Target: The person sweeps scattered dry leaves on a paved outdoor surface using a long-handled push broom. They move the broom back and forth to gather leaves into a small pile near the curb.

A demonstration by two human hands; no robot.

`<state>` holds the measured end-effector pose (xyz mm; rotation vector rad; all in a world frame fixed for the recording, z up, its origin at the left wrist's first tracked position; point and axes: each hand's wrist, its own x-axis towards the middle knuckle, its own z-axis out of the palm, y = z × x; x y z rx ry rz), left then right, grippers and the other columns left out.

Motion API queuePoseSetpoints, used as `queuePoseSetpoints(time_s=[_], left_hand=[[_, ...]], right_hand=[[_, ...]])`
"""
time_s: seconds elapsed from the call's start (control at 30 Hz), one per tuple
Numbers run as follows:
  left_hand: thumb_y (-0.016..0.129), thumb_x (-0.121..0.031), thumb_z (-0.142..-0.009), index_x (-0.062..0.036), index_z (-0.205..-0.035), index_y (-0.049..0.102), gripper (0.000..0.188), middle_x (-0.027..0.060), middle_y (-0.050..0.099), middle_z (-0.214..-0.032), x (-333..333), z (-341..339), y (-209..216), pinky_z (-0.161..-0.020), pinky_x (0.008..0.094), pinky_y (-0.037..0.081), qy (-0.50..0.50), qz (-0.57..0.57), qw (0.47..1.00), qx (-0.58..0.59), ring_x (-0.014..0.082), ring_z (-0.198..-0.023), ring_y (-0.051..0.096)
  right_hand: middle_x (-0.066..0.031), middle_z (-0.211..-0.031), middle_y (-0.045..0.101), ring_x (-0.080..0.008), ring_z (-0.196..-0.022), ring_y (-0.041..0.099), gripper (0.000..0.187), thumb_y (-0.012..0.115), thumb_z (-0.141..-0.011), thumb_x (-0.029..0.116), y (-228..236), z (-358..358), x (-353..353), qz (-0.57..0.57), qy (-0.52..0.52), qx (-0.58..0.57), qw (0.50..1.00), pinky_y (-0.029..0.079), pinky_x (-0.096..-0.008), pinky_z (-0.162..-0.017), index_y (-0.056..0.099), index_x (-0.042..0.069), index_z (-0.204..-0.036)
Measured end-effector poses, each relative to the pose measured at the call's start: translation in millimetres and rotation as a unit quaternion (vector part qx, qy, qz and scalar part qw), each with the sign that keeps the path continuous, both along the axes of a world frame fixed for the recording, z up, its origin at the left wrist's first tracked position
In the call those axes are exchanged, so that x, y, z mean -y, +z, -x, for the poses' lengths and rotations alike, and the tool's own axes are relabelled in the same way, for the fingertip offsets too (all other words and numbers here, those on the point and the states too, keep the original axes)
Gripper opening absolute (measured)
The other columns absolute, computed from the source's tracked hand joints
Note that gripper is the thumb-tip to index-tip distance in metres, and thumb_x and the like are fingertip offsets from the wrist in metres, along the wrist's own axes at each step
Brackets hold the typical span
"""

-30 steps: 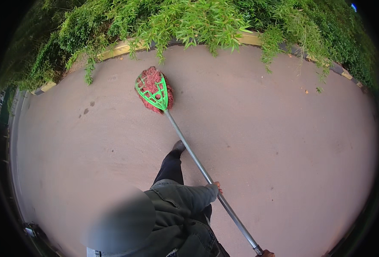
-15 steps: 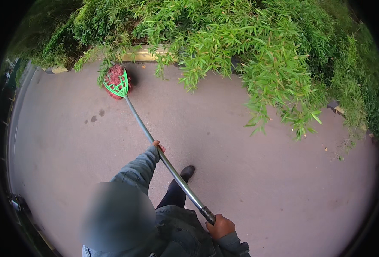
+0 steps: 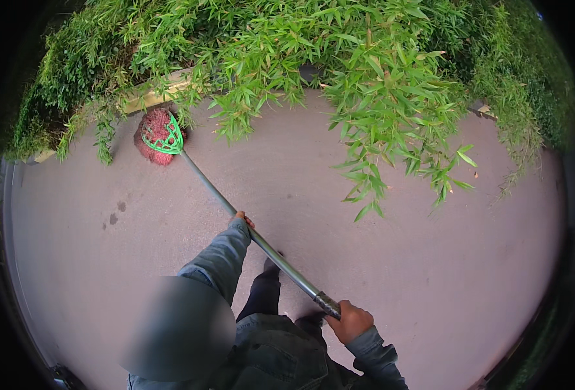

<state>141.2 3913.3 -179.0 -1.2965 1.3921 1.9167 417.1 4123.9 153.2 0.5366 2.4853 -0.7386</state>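
Gripping a pole (image 3: 281,262), both hands are closed. The right hand (image 3: 350,323) is wrapped over the dark grip (image 3: 327,304) at the near end; the left hand (image 3: 244,220) holds the bare metal farther along, to the left. The pole slants between them from near right to far left. The sleeves (image 3: 217,257) are grey-blue, and a dark shoe (image 3: 272,265) shows beside the pole, partly hidden by it.

At the far end, a green frame (image 3: 172,147) joins a mop of red strands (image 3: 154,125), which lies on the pavement (image 3: 398,279) at the far left, just beside the curb (image 3: 148,99) and under the hanging leaves. Whether the strands touch the curb I cannot tell.

A second ago the strands lay well out from the curb, and the right hand was mostly below the lower edge of view. Both hands now show, and the mop has gone left and outward to the curb. I judge that this puts the stroke near its far limit.

I see no container; only the openwork frame comes close, with strands showing through its gaps. Dark spots (image 3: 121,207) mark the pavement nearer than the mop. Bushes (image 3: 365,65) overhang the far side.
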Motion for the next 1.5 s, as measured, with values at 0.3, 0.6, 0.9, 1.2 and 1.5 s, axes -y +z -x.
queuePoseSetpoints(time_s=[0.3,0.6,0.9,1.2,1.5], left_hand=[[0.052,-0.013,-0.071,-0.0024,-0.093,0.038,0.028,0.0121,0.047,-0.055,-208,-352,103,-0.031,0.0327,0.041,-0.289,0.074,0.948,0.110,0.0189,-0.037,0.046],[0.052,-0.010,-0.071,-0.0029,-0.085,0.038,0.021,0.0075,0.044,-0.055,-362,-517,172,-0.032,0.0284,0.042,-0.528,-0.021,0.848,-0.036,0.0145,-0.040,0.045],[0.054,-0.011,-0.070,-0.0023,-0.080,0.043,0.017,0.0082,0.047,-0.061,-411,-665,222,-0.043,0.0342,0.049,-0.526,-0.102,0.844,0.032,0.0170,-0.046,0.049],[0.057,-0.011,-0.066,-0.0035,-0.075,0.045,0.016,0.0095,0.047,-0.060,-443,-681,188,-0.045,0.0377,0.049,-0.416,-0.057,0.898,0.131,0.0205,-0.046,0.049],[0.052,-0.015,-0.071,-0.0074,-0.060,0.038,0.019,0.0055,0.038,-0.051,-574,-595,119,-0.039,0.0352,0.041,-0.192,-0.084,0.967,0.145,0.0183,-0.038,0.039]], right_hand=[[-0.0130,-0.059,0.056,-0.0316,-0.054,0.055,0.021,0.057,-0.070,0.029,77,-364,23,-0.047,-0.339,0.189,0.920,0.043,-0.0403,-0.048,0.049,0.011,-0.078],[-0.0113,-0.062,0.057,-0.0262,-0.055,0.056,0.027,0.056,-0.070,0.034,71,-543,69,0.018,-0.556,0.112,0.823,0.044,-0.0362,-0.048,0.050,0.009,-0.080],[-0.0089,-0.058,0.055,-0.0205,-0.049,0.055,0.026,0.055,-0.072,0.032,70,-701,24,0.003,-0.535,0.024,0.844,0.042,-0.0316,-0.043,0.049,0.009,-0.080],[-0.0126,-0.058,0.055,-0.0302,-0.051,0.055,0.017,0.055,-0.069,0.025,90,-730,-92,-0.101,-0.411,0.142,0.895,0.043,-0.0395,-0.047,0.049,0.011,-0.077],[-0.0126,-0.051,0.053,-0.0322,-0.048,0.053,0.016,0.061,-0.058,0.017,65,-641,-377,-0.209,-0.249,0.040,0.945,0.043,-0.0406,-0.045,0.050,0.007,-0.064]])
